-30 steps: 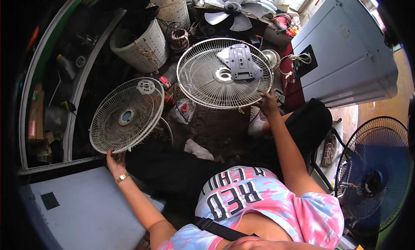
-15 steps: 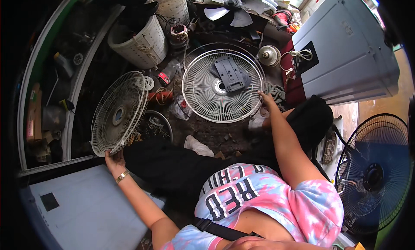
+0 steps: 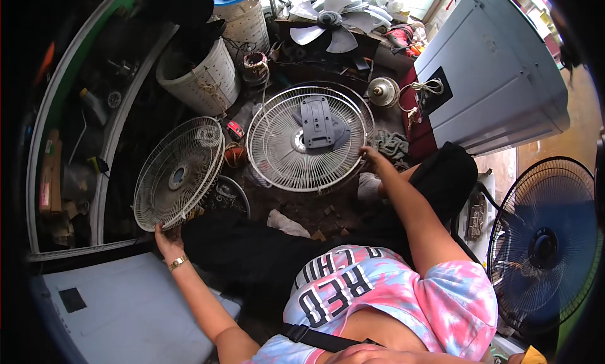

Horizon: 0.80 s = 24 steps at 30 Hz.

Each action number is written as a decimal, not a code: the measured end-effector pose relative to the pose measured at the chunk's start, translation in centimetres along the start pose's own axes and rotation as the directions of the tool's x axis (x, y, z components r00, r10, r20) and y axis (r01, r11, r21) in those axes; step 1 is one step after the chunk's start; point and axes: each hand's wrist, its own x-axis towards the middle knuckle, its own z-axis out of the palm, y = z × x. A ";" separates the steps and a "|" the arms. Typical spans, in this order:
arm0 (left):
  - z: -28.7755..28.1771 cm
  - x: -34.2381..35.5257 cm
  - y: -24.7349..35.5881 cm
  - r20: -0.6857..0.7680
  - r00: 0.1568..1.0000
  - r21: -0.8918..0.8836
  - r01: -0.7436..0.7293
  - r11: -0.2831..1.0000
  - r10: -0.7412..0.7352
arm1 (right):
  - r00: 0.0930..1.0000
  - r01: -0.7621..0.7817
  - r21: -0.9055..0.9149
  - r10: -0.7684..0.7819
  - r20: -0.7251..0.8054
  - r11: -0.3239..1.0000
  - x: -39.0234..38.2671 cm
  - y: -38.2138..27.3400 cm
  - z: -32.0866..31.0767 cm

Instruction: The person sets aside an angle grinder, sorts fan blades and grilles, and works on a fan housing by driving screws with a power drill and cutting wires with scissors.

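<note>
My left hand, with a watch at the wrist, is closed on the lower rim of a white wire fan grille. That grille is tilted, its far side leaning toward the middle. My right hand grips the right rim of a second white wire grille, which faces up like a shallow bowl. Inside this one lies a dark grey plastic fan part with a flat plate and several holes. Some fingers of both hands are hidden behind the rims.
White perforated baskets and a copper-wound motor stand at the far left. A metal fan motor, a fan blade and a grey cabinet are beyond. A bowl of small parts sits between my legs; a black fan stands right.
The right grille, with the grey part in it, has shifted left and nearer. The left grille has tipped further toward the middle, now covering more behind it. The whole view has shifted slightly.
</note>
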 end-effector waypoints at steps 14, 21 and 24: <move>-1.5 1.1 0.0 0.067 0.998 -0.087 -0.012 0.996 0.018 | 0.922 0.369 0.245 -0.387 0.028 0.897 -25.3 -7.2 3.1; 0.7 1.1 -1.5 0.054 0.996 -0.072 -0.072 0.995 0.076 | 0.772 0.610 0.365 -0.631 -0.074 0.704 -43.5 -17.2 2.7; 0.4 0.8 -1.2 0.069 0.995 -0.060 -0.073 0.995 0.077 | 0.627 0.779 0.132 -0.765 -0.147 0.613 -49.4 -21.7 1.5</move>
